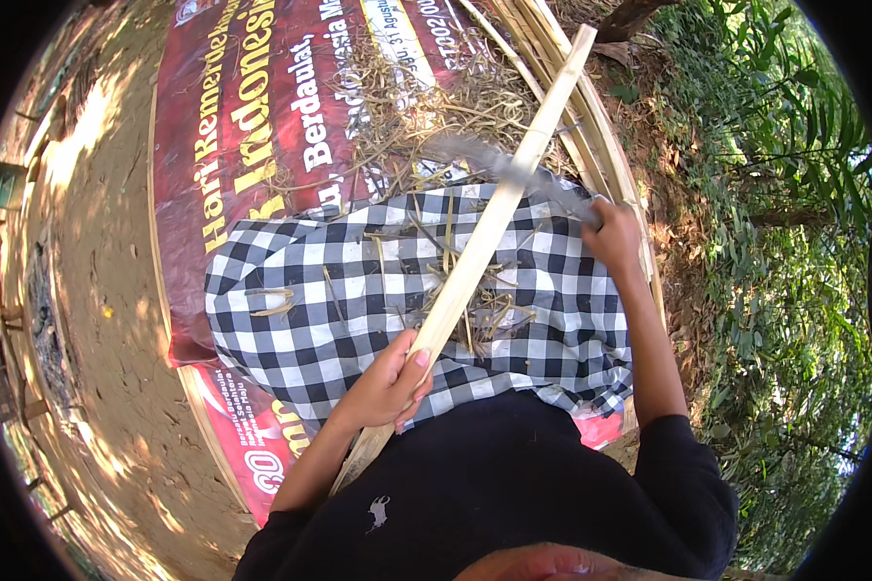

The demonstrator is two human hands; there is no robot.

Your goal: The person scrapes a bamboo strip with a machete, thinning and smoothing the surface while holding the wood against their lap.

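Observation:
A long pale bamboo strip [484, 237] slants across my lap, its far end up at the right and its near end beside my body. My left hand [386, 389] is wrapped round its lower part. In my right hand [615, 235] is the handle of a large knife [556, 194], whose blade is smeared by motion and crosses the strip above its middle. Whether the edge bites into the strip cannot be made out. A black and white checked cloth [291, 266] covers my legs, with several thin shavings [484, 324] scattered over it.
Beyond the cloth, a heap of curly shavings [446, 102] lies on a red printed banner [262, 116]. Long pale strips [606, 145] run along the banner's right edge. Bare earth [97, 252] stretches to the left; leafy plants [785, 290] grow at the right.

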